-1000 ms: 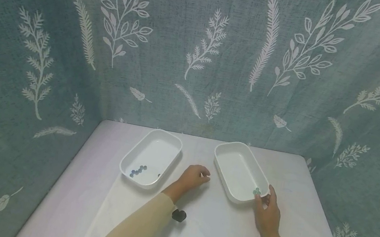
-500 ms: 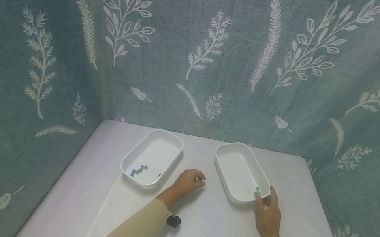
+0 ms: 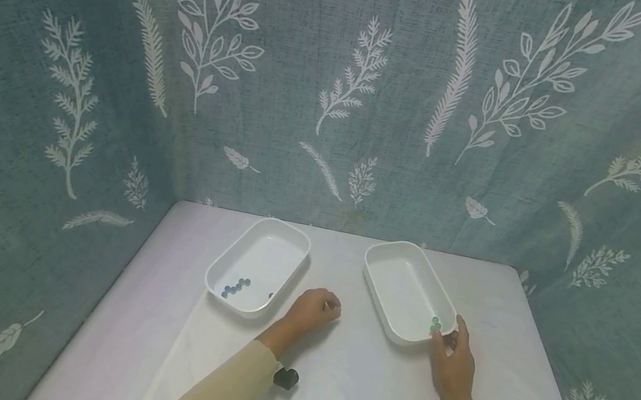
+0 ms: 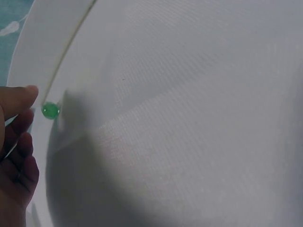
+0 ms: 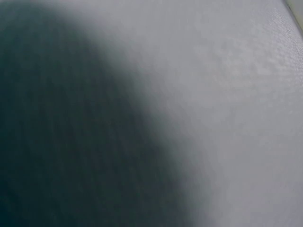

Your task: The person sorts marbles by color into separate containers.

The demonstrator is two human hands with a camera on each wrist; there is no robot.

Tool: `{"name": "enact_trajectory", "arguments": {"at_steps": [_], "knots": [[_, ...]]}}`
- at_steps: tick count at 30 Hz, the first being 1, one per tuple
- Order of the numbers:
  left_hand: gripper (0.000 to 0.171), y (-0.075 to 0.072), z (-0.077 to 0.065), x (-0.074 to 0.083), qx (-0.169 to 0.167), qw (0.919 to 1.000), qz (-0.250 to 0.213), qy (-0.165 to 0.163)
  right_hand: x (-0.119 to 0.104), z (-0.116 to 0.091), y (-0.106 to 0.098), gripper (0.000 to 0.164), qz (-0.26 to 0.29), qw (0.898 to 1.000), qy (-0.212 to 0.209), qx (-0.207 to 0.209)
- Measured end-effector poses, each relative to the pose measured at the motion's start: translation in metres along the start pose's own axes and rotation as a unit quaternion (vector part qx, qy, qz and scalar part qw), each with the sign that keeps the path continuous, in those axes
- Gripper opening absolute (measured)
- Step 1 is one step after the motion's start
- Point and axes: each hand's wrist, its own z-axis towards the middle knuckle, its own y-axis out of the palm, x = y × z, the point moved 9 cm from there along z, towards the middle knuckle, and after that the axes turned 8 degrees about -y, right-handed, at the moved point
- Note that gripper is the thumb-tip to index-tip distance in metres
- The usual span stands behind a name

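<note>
My left hand (image 3: 313, 311) is over the white table between two white trays, fingers curled, thumb near the index finger. In the left wrist view a green marble (image 4: 50, 110) lies right beside the fingertips (image 4: 29, 92); whether they pinch it cannot be told. My right hand (image 3: 453, 364) grips the near right corner of the right tray (image 3: 405, 299), with thumb and index finger on either side of the corner. Several small green marbles (image 3: 436, 325) sit inside that corner. The right wrist view shows only blurred pale cloth and a dark shape.
The left tray (image 3: 262, 257) holds several bluish marbles (image 3: 234, 290) near its front left corner and a single one (image 3: 271, 295) by its right wall. Leaf-patterned curtain (image 3: 349, 94) closes off the back and sides of the table (image 3: 366, 393).
My left hand has drawn away from the right tray, leftward and slightly nearer, and its thumb and fingers have come closer together. The right hand stays at the tray's corner.
</note>
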Motion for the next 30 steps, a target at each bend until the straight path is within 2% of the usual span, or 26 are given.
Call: {"name": "enact_trajectory", "arguments": {"at_steps": [9,17,24,30], "knots": [[0.018,0.0048,-0.0016,-0.0064,-0.003,0.9999,0.008,-0.013,-0.0014,-0.0014,-0.0008,0.072,0.009,1.000,-0.007,0.001],[0.017,0.0048,-0.0036,-0.0049,0.006,0.9999,0.012,0.010,-0.0021,-0.0008,-0.0010,0.073,0.017,1.000,-0.002,0.000],[0.017,0.0077,-0.0037,-0.0056,-0.001,0.9998,0.019,0.003,-0.0026,-0.0008,-0.0003,0.073,0.011,1.000,0.003,-0.005],[0.019,0.0079,-0.0044,-0.0033,-0.001,0.9995,0.029,0.014,-0.0031,-0.0012,-0.0008,0.073,0.009,1.000,0.005,-0.007]]}}
